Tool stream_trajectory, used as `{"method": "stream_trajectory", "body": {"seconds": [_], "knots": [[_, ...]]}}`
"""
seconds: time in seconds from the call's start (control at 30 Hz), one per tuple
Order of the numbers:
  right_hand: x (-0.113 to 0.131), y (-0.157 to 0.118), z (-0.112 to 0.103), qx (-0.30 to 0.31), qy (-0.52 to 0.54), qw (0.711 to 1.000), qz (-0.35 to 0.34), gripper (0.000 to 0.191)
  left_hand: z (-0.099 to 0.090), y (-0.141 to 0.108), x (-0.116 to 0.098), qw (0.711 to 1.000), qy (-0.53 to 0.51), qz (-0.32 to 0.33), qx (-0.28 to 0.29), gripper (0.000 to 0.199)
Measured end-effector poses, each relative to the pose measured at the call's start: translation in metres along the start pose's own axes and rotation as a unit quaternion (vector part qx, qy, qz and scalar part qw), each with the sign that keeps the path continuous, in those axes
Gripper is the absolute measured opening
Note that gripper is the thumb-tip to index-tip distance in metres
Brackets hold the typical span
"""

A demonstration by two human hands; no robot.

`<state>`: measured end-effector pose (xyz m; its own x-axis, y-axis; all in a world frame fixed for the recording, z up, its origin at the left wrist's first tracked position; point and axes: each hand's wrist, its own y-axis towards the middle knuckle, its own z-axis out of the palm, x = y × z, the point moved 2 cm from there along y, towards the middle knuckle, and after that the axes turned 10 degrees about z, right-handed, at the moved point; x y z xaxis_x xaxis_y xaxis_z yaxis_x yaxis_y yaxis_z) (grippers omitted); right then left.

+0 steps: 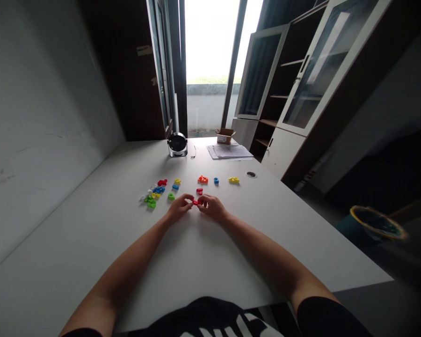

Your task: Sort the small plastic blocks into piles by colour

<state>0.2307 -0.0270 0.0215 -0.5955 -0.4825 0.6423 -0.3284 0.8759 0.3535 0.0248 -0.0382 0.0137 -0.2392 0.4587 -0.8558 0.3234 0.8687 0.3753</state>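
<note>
Between my two hands, low over the white table [245,243], is a small red plastic piece [195,202]. The fingers of my left hand [179,207] pinch its left side, and those of my right hand [212,207] pinch its right side. Just beyond the fingers lies another red piece [199,191]. A green piece [171,196] sits left of my left hand, with a blue piece [175,187] and a yellow piece [177,181] behind it. The exact shape of the held piece is too small to make out.
A pile of mixed pieces [150,199] lies at the left. Farther back are an orange piece [202,179], a blue one [216,180] and a yellow one [234,180]. A round black-and-silver device [177,144], papers [229,151] and a cardboard box [225,136] stand near the far edge.
</note>
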Motion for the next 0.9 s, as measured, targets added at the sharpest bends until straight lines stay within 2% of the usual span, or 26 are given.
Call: {"method": "stream_trajectory", "body": {"seconds": [0.13, 0.23, 0.37, 0.5, 0.63, 0.9], "knots": [[-0.01, 0.005, 0.0, -0.022, 0.052, 0.998, 0.04, 0.007, -0.001, 0.002, 0.002, 0.999, 0.01, -0.009, -0.038, 0.032], [-0.019, 0.009, -0.003, -0.07, 0.066, 0.991, 0.092, 0.012, 0.0, 0.002, 0.001, 0.998, 0.025, 0.001, -0.055, 0.027], [-0.029, 0.011, -0.009, -0.138, 0.002, 0.977, 0.162, 0.017, 0.003, 0.002, -0.006, 0.997, 0.072, 0.019, -0.029, 0.023], [-0.037, 0.014, -0.009, -0.143, -0.047, 0.967, 0.206, 0.018, 0.006, 0.001, -0.012, 0.994, 0.102, 0.035, -0.001, 0.019], [-0.041, 0.015, -0.007, -0.136, -0.084, 0.962, 0.22, 0.017, 0.009, 0.0, -0.012, 0.992, 0.12, 0.038, 0.01, 0.017], [-0.048, 0.016, -0.003, -0.13, -0.106, 0.966, 0.197, 0.026, 0.011, -0.001, -0.012, 0.986, 0.151, 0.058, 0.032, 0.016]]}}
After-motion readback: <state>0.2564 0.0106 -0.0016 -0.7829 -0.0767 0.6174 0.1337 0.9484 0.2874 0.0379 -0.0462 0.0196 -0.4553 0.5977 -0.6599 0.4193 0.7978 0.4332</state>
